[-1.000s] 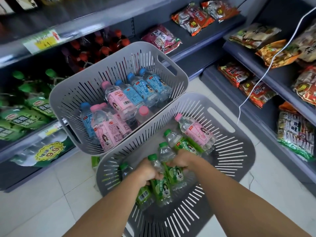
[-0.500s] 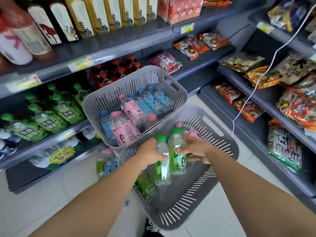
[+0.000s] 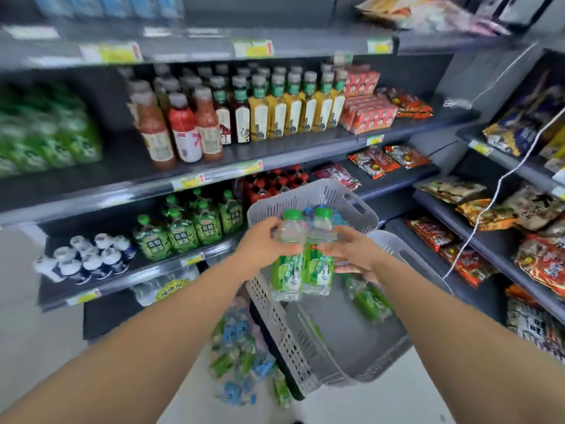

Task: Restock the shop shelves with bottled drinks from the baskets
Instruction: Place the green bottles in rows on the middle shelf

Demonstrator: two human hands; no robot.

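Dark grey metal shelving (image 3: 128,166) fills the view, its flat boards edged with pale price strips, the left part smeared by blur. On the middle board stand tall square-shouldered bottles with yellow and white labels (image 3: 293,111), glossy and ranked in rows, beside rounder red-orange juice bottles (image 3: 183,130). On the board below sit soft green pouch drinks with screw caps (image 3: 192,228) and, to their left, small white-capped dark bottles (image 3: 88,255). Crinkled foil snack bags (image 3: 544,264) lie on the right-hand shelves, and a thin white cable (image 3: 501,179) hangs across them.

Two grey slotted plastic baskets stand in front of the shelving. The near grey basket (image 3: 293,338), rounded at the corners with perforated walls, holds a clear green-labelled bottle lying on its floor (image 3: 370,298). The far grey basket (image 3: 308,194) sits behind it, partly hidden by the hands.

Both bare forearms reach forward. The left hand (image 3: 263,246) is wrapped around the neck and shoulder of a clear ribbed plastic bottle with green cap and green label (image 3: 287,270); the right hand (image 3: 351,252) grasps its twin green-capped bottle (image 3: 319,264) the same way. The two bottles are upright, touching side by side, held above the near basket.
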